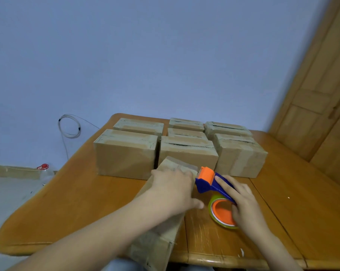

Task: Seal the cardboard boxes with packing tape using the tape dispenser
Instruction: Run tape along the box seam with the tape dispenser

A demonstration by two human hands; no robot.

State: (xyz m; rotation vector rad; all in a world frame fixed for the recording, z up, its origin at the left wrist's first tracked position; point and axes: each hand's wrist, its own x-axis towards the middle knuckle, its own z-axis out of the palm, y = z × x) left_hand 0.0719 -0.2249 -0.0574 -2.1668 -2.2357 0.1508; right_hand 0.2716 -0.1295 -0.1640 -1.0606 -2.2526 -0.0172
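We pressed our left hand [173, 189], fingers flat, on the near box [157, 245] on the desk [67, 208]. Just right of that box, our right hand [243, 204] gripped the tape dispenser [206, 178], its orange head touching the box's far corner.

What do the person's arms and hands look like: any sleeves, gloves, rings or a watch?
The left hand and right hand are bare: no gloves, and no ring or watch that shows. The left forearm and right forearm are uncovered too, with no sleeve in view.
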